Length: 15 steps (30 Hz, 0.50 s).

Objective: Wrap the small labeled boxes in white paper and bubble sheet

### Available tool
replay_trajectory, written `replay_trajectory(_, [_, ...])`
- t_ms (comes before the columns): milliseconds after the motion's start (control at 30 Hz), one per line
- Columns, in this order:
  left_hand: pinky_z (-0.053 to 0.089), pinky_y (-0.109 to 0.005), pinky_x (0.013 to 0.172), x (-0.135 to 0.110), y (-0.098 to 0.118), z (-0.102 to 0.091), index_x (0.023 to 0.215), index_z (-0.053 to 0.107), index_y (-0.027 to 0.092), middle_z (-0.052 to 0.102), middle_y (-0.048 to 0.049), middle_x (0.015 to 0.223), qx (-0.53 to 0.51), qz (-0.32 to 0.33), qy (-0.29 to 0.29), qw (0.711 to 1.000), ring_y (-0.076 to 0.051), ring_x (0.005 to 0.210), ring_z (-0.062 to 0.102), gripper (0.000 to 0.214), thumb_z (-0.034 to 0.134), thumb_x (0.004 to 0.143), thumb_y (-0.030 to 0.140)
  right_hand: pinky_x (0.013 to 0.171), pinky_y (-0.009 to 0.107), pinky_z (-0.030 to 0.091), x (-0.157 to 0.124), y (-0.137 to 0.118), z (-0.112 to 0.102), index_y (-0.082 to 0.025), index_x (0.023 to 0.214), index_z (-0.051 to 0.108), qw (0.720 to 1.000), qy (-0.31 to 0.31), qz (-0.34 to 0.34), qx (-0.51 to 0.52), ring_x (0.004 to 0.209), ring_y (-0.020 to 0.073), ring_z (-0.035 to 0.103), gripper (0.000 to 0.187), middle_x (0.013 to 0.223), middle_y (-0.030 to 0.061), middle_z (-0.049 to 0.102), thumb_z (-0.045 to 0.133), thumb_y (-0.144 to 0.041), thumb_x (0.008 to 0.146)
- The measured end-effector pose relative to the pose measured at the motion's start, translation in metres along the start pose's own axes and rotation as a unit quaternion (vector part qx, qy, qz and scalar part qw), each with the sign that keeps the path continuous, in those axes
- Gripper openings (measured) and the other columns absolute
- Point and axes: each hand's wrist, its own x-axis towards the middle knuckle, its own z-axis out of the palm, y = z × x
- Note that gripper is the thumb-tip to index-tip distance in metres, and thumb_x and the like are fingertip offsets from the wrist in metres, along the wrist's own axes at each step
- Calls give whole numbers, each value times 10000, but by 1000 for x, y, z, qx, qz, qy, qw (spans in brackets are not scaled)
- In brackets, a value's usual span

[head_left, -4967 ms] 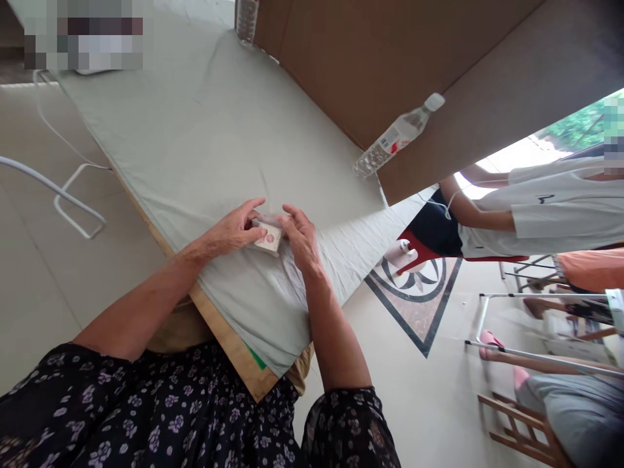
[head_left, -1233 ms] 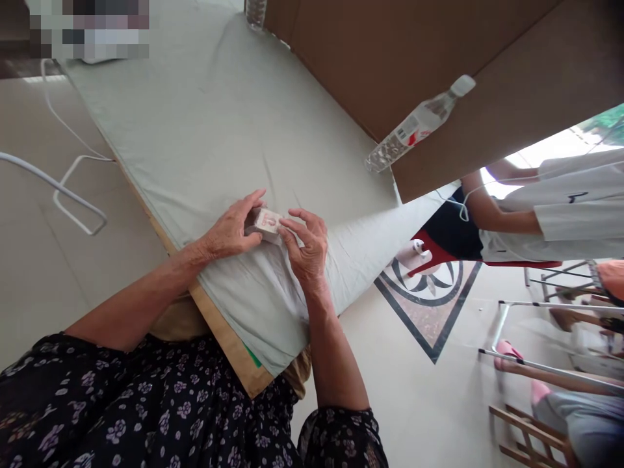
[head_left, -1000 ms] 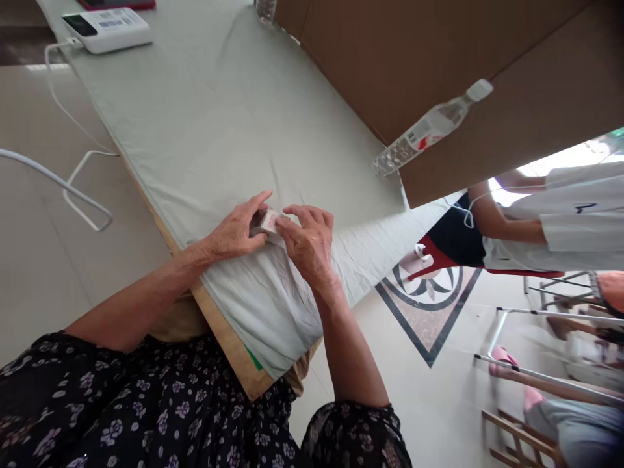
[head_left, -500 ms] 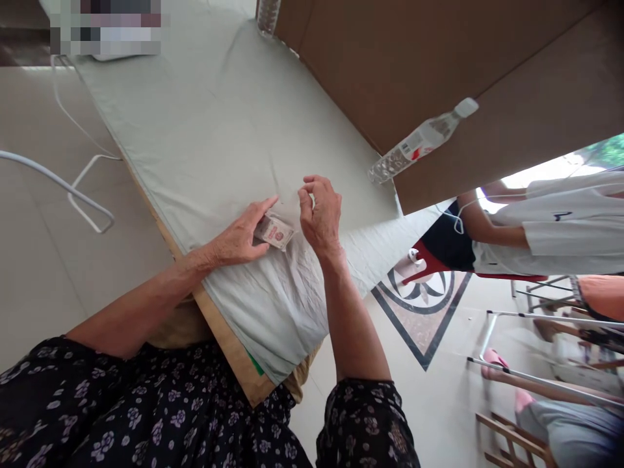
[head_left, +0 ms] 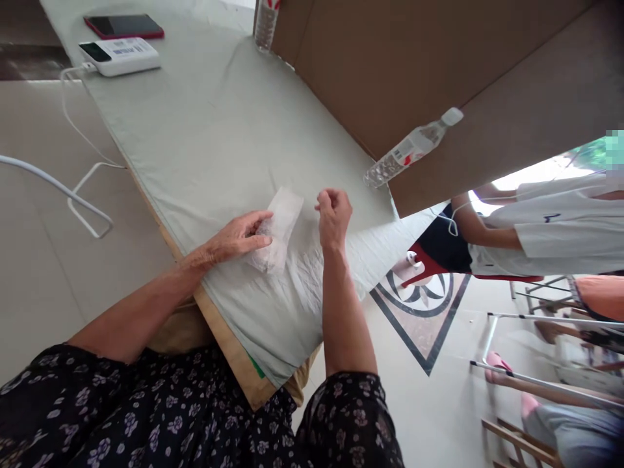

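My left hand (head_left: 234, 238) lies on the grey-green cloth of the table (head_left: 205, 130) near its front edge. Its fingertips and thumb pinch the near end of a clear plastic bag (head_left: 280, 218). The bag stretches away from that hand across the cloth. A small box, if still there, is hidden under the bag and fingers. My right hand (head_left: 334, 213) hovers just right of the bag and does not touch it. It is curled into a loose fist, with nothing visible in it.
A red phone (head_left: 124, 26) and a white power bank (head_left: 119, 55) with a cable lie at the far end. One water bottle (head_left: 266, 23) stands by the brown cardboard wall (head_left: 390, 58), another bottle (head_left: 414, 144) is beside it. A person in white (head_left: 546, 224) is at right.
The small printed box seen under my left hand is now covered by the clear bag. My right hand has let go, drawn slightly right and closed into a fist.
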Motion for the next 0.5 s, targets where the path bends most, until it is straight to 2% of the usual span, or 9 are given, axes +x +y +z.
replay_trajectory(67, [554, -495, 1043, 0, 3, 0, 1502, 547, 121, 694, -182, 1355, -17, -6, -2, 1000, -360, 1251, 673, 856, 768, 784, 533, 638, 271, 482, -31, -9, -9, -233, 844, 586, 999, 0, 21, 25, 639, 118, 537, 252, 721, -44, 570, 615, -467, 932])
replay_trajectory(167, [539, -494, 1062, 1, 4, -1, 1477, 582, 146, 699, -156, 1364, -27, -3, 9, 1000, -354, 1261, 664, 821, 781, 772, 516, 641, 270, 458, -70, -33, -9, -238, 801, 593, 996, -91, -8, -9, 624, 114, 522, 282, 696, -46, 581, 659, -490, 910])
replay_trajectory(233, [533, -489, 1062, 1, 3, -1, 1432, 629, 159, 709, -145, 1349, -31, 0, 31, 999, -347, 1250, 666, 759, 767, 793, 546, 659, 274, 448, -81, -46, -1, -247, 851, 615, 986, -141, -24, -80, 649, 121, 535, 300, 733, -43, 622, 753, -512, 835])
replay_trajectory(300, [535, -480, 1049, 1, 0, -2, 1373, 676, 166, 728, -142, 1306, -42, 7, 49, 998, -338, 1219, 677, 703, 738, 820, 595, 672, 282, 443, -83, -50, 7, -249, 861, 618, 978, -163, -22, -130, 663, 129, 542, 279, 755, -37, 645, 768, -478, 814])
replay_trajectory(400, [551, -463, 1008, 2, -2, -3, 1297, 708, 163, 753, -144, 1223, -62, 16, 66, 996, -324, 1163, 696, 670, 737, 811, 623, 711, 301, 468, -78, -40, 10, -240, 800, 607, 987, -135, 7, -91, 681, 140, 566, 146, 737, -26, 644, 619, -359, 883])
replay_trajectory(500, [572, -435, 937, 4, -1, -3, 1235, 691, 162, 751, -128, 1135, -25, 31, 109, 993, -286, 1071, 707, 609, 743, 804, 590, 719, 303, 511, -74, -24, 4, -237, 817, 607, 994, -71, 64, 51, 696, 141, 597, 164, 747, -20, 647, 560, -376, 889])
